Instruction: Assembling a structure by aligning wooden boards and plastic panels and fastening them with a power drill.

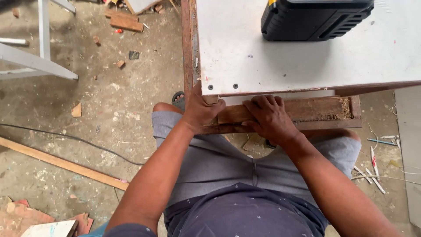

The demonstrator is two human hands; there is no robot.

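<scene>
A worn brown wooden plank [315, 112] lies along the near edge of a white worktable [245, 57], held at lap height. My left hand [199, 109] grips the plank's left end, thumb up against the table's corner. My right hand [269, 118] presses flat over the plank's middle, fingers curled across its top. The plank's right end looks rough and crumbled. My knees in grey shorts sit just under the plank.
A black power tool case [315, 17] rests on the table's far side. A long wooden strip [61, 162] and a black cable [70, 138] cross the dusty floor at left. Wood scraps [125, 19] lie at the top, white offcuts [372, 162] at right.
</scene>
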